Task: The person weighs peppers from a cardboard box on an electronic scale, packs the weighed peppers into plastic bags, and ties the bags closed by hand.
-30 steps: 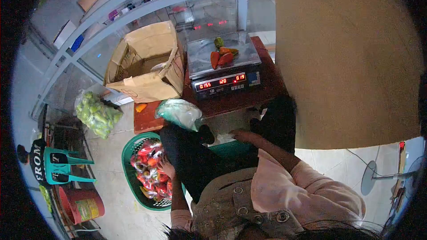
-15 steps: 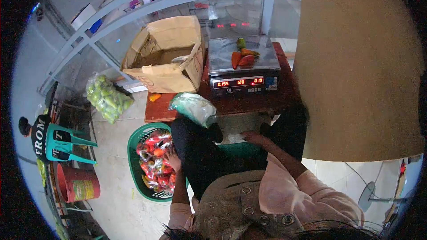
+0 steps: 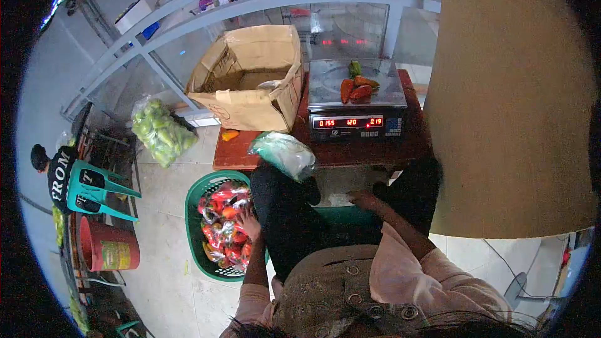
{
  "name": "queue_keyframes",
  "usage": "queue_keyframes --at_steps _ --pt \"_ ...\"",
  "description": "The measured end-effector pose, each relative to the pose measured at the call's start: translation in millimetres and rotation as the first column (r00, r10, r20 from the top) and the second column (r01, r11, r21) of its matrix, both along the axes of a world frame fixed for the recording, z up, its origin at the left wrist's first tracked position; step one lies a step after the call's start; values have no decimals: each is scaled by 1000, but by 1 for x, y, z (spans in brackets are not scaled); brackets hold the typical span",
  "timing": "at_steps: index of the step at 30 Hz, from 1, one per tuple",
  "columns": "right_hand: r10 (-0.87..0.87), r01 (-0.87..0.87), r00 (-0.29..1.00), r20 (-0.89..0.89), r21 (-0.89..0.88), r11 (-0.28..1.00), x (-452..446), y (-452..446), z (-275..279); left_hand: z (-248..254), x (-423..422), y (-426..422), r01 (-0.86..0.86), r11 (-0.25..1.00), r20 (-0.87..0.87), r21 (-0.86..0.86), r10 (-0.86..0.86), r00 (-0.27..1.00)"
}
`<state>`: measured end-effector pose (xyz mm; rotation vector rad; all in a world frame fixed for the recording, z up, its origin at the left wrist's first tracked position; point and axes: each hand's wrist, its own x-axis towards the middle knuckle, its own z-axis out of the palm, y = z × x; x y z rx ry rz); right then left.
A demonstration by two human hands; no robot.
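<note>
My left hand (image 3: 250, 224) lies with its fingers spread on plastic-wrapped red peppers (image 3: 218, 225) inside a green basket (image 3: 195, 250) on the floor. Between my knees, my right hand (image 3: 365, 200) is low beside a pale, clear plastic piece (image 3: 339, 199); its fingers are too dark to make out. Several red and green peppers (image 3: 361, 92) rest on the metal pan of a digital scale (image 3: 357, 126), which reads 0.155, 1.20 and 0.19. A bundle of clear and green plastic bags (image 3: 285, 154) lies at the table edge by my left knee.
An open cardboard box (image 3: 251, 107) stands left of the scale on the red-brown table (image 3: 234, 154), near an orange pepper (image 3: 230, 134). A bag of green peppers (image 3: 161, 133) is on the floor. Far left, a person (image 3: 58, 178) sits on a teal chair (image 3: 94, 189) near a red bucket (image 3: 110, 245).
The view has shifted, so the table, scale and box appear further right. My left hand stays on the wrapped peppers, and the scale reading is the same.
</note>
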<state>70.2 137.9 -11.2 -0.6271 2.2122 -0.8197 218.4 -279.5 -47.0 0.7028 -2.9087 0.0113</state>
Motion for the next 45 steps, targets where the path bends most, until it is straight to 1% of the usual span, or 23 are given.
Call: queue_keyframes --at_steps 2,5,8,9,11,14,17,20,23,26,27,29,31,32,33,34,35,38,39,40,42,44,45 --pt "81 -68 990 -117 113 991 -3 0 -8 -5 -1 -3 -22 999 2 42 22 1000" --pt "44 -61 983 -181 -90 994 -5 11 -57 -3 1 -4 3 999 -47 48 -1 999" --pt "84 -79 996 -43 95 992 -1 -7 18 -19 4 -10 47 997 -78 -67 -52 996" --pt "49 -46 995 -81 38 998 1 -5 15 -17 3 -8 35 998 -62 -61 -39 997" --pt "-25 13 988 -151 -80 997 6 4 -16 -15 3 -8 28 999 -59 -38 -30 998" --pt "29 -44 969 -246 -54 998 -3 12 -61 -13 4 -9 36 999 -80 0 -36 996" --pt "-43 41 999 -29 -49 998 4 4 0 -6 2 -5 22 999 -21 -30 -22 1000" --pt "34 -34 999 -8 -14 999 1 -1 22 -9 2 -6 -13 998 90 -66 19 996" --pt "55 -57 998 -43 -60 997 -7 6 -50 -3 0 -5 -37 999 100 19 35 994" --pt "54 -53 998 -19 14 998 -5 -1 -19 -11 1 -12 9 997 49 78 -13 999" --pt "-46 49 998 51 -61 997 -1 0 -17 -14 4 -18 35 999 161 -2 -35 986" --pt "-228 267 953 199 -196 944 8 6 -17 -4 4 -15 21 999 20 36 -22 1000" --pt "-242 238 970 -36 -90 967 1 6 6 94 -8 29 -122 919 -153 374 191 970" --pt "-235 234 961 -147 -25 972 2 5 17 103 -7 36 -45 985 -446 165 116 887" --pt "-288 281 955 -77 -86 956 -1 6 4 101 -15 31 -18 1000 -552 10 20 834" --pt "-330 326 944 -4 -145 934 -10 7 -28 135 -27 51 166 938 -576 305 42 817" --pt "-362 368 930 68 -202 908 -14 8 -45 173 -41 81 332 760 -584 559 76 808" --pt "-346 222 919 -190 -477 851 -3 -4 6 195 -74 150 577 636 -534 511 -292 794" --pt "-359 303 929 -94 -367 879 5 -6 37 209 -73 177 642 569 -501 514 -408 763" --pt "-377 366 926 4 -246 897 14 -9 73 160 -85 189 740 389 -557 549 -489 671" --pt "-360 350 933 7 -244 904 15 -6 67 115 -93 207 760 197 -563 619 -563 605" --pt "-291 177 938 -186 -465 867 5 -4 -8 127 -84 218 656 213 -439 724 -590 677" --pt "-335 248 932 -138 -430 868 9 -6 2 128 -84 218 644 257 -435 721 -556 709"
